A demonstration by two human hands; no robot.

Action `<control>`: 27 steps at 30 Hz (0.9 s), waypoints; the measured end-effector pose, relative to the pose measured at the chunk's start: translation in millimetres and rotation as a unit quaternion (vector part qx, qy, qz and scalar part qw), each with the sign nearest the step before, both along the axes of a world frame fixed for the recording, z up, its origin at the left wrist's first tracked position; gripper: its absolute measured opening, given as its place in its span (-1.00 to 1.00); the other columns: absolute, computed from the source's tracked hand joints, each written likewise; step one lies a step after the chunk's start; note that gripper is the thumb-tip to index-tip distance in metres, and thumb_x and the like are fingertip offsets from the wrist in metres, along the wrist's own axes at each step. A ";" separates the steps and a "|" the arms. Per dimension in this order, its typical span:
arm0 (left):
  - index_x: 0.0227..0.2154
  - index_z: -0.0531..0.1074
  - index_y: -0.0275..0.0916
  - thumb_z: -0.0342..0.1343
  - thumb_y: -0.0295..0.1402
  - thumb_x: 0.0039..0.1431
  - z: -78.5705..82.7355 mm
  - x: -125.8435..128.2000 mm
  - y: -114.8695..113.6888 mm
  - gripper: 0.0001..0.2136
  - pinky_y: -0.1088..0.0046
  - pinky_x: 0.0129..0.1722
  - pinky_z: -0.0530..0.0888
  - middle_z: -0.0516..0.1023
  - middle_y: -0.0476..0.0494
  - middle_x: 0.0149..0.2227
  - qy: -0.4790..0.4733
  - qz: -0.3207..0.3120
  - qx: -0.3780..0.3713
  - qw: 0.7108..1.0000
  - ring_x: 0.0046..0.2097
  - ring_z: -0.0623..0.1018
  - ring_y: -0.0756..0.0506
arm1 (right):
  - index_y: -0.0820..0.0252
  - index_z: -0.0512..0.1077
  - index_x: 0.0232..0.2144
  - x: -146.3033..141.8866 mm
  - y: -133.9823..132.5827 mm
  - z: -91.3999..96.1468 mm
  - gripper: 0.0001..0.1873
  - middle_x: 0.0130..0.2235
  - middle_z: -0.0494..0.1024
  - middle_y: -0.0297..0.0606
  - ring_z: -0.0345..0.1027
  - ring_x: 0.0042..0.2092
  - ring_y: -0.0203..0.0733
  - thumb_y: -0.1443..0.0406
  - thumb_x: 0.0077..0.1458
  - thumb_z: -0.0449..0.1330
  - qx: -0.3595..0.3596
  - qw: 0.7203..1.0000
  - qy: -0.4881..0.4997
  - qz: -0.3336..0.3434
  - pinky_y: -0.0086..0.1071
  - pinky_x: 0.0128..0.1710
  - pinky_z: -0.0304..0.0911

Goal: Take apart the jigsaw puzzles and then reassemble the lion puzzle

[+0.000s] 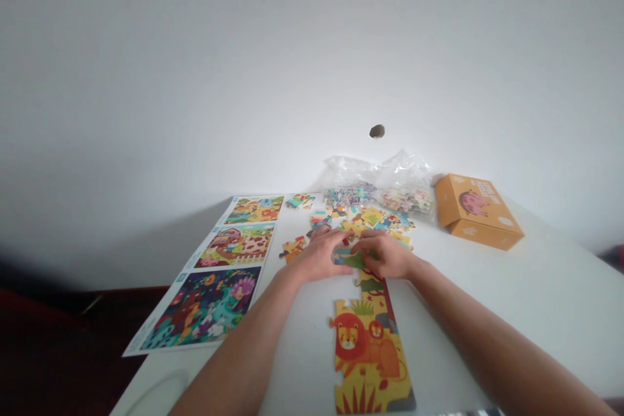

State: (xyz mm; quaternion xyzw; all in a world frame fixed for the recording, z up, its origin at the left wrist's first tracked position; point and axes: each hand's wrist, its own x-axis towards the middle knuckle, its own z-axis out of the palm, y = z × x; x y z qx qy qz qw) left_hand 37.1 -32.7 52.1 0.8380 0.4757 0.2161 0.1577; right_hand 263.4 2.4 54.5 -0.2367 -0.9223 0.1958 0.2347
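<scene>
Left hand [319, 255] and right hand [387, 255] grip green piece [351, 259] at far end of lion strip [370, 351]. Piece mostly hidden, orientation unreadable. Strip's long axis runs away from person.

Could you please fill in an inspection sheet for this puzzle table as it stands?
Surface: white table.
Job's things: puzzle piece at the far end of the lion puzzle strip; loose pieces beyond.
Clutter: reference sheet at left; plastic bags and orange box at back right.
Hands: right hand pinches the piece; left hand rests fingers on it.
Cables: nothing seen.
Surroundings: white wall, one dark mark.
</scene>
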 end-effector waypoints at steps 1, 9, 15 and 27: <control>0.16 0.32 -0.13 0.39 -0.06 -0.14 1.2 -0.1 -0.4 -0.24 0.19 0.14 0.27 0.51 -0.15 0.01 0.000 -0.001 0.001 1.000 0.10 0.37 -0.26 | 0.15 0.56 -0.20 0.3 0.5 0.2 -0.56 -0.32 0.49 -0.27 0.36 -0.32 -0.24 0.53 -0.12 0.10 0.003 1.000 0.010 -0.010 -0.40 -0.26 0.23; -0.14 0.51 -0.08 0.09 -0.34 0.17 9.2 -9.7 0.8 -0.78 0.10 0.04 0.30 0.48 -0.17 -0.02 0.062 0.213 0.070 0.973 0.07 0.36 -0.27 | 0.18 0.57 -0.31 17.3 15.2 7.2 -0.68 -0.32 0.54 -0.23 0.40 -0.31 -0.21 0.47 -0.04 0.07 0.044 0.965 0.023 -0.258 -0.39 -0.21 0.25; -0.03 0.48 -0.08 0.09 -0.44 0.07 -3.5 -20.9 8.3 -0.62 0.14 -0.04 0.35 0.39 -0.27 0.00 0.100 0.380 0.004 0.920 0.05 0.36 -0.32 | 0.12 0.59 -0.33 25.4 22.0 8.3 -0.72 -0.34 0.60 -0.25 0.44 -0.29 -0.16 0.40 -0.03 0.11 0.005 0.916 -0.063 -0.397 -0.40 -0.28 0.23; 0.01 0.47 -0.01 0.06 -0.38 0.17 -9.7 -28.8 19.2 -0.66 0.18 -0.06 0.36 0.42 -0.19 0.03 0.084 0.367 0.048 0.925 0.05 0.37 -0.28 | 0.09 0.60 -0.28 30.4 26.0 3.8 -0.58 -0.31 0.60 -0.28 0.43 -0.29 -0.19 0.50 -0.18 0.12 0.002 0.942 -0.094 -0.322 -0.43 -0.28 0.23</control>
